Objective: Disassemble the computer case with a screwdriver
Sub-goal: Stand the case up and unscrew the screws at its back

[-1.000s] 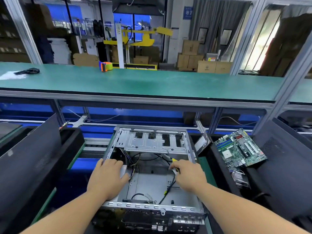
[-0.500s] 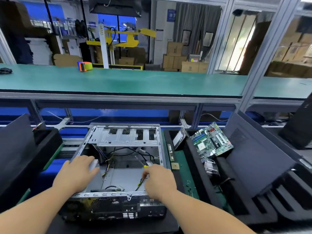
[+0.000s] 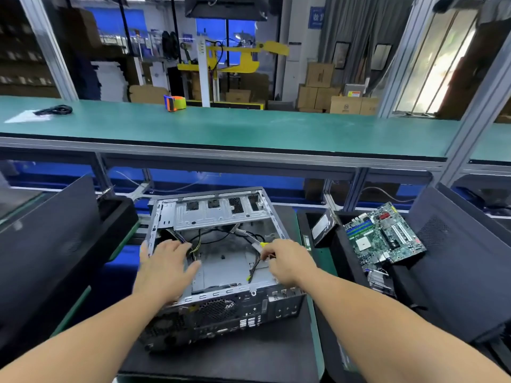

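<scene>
The open computer case [image 3: 221,214] lies on a black mat [image 3: 249,355], with its rear port panel toward me and loose cables inside. My left hand [image 3: 163,269] rests on the case's left wall with its fingers spread, the thumb outside and the fingers reaching inside. My right hand [image 3: 290,261] is over the right side of the case interior and grips a screwdriver [image 3: 262,244]. Only the screwdriver's yellow part and a bit of the shaft show past my fingers.
A green motherboard [image 3: 384,236] and a drive [image 3: 323,228] lie in a black foam tray to the right, beside a dark side panel [image 3: 456,258]. Another dark panel [image 3: 41,244] leans at the left. A green shelf [image 3: 249,131] above holds an orange tape dispenser [image 3: 175,103].
The case has turned on the mat and now sits at an angle, with its rear panel more in view. Both hands stayed on it, and my view shifted sideways.
</scene>
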